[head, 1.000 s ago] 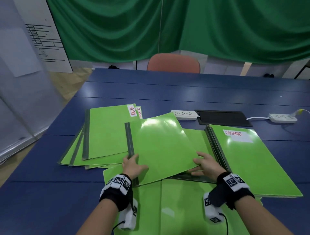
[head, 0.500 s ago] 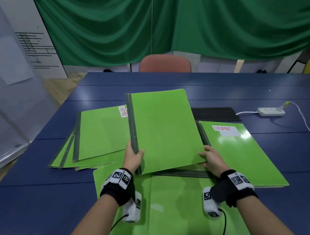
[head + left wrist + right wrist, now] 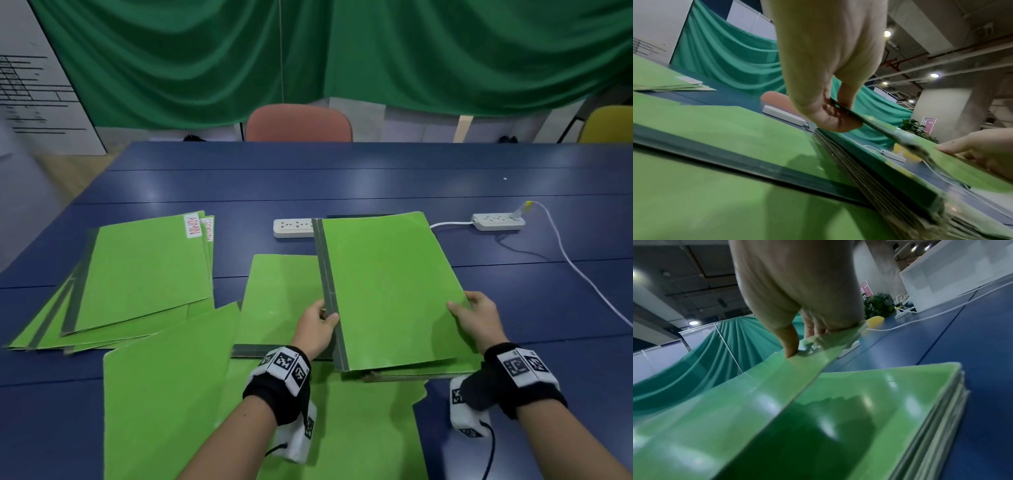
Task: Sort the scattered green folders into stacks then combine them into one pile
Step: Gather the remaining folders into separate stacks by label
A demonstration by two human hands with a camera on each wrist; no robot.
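Both hands hold one green folder [image 3: 387, 287] with a grey spine, a little above the right stack [image 3: 421, 375]. My left hand [image 3: 317, 329] pinches the spine edge, thumb on top; the left wrist view shows that same left hand [image 3: 830, 113] pinching. My right hand [image 3: 474, 317] pinches the folder's right edge, seen as the right hand [image 3: 803, 331] in its wrist view. The right stack [image 3: 920, 410] lies under it. A fanned stack [image 3: 137, 274] labelled ADMIN sits at the left. One loose folder [image 3: 277, 298] lies in the middle, another folder [image 3: 171, 404] near the front edge.
A white power strip [image 3: 293, 228] lies behind the held folder, another power strip [image 3: 498, 221] with a white cable [image 3: 579, 270] at the right. A dark flat pad is mostly hidden behind the folder. An orange chair [image 3: 298, 123] stands beyond the blue table [image 3: 342, 178].
The folder was lifted off the middle heap and carried to the right, over the stack that shows the DOCUMENT label in the earlier frames. The camera view shifted with it.
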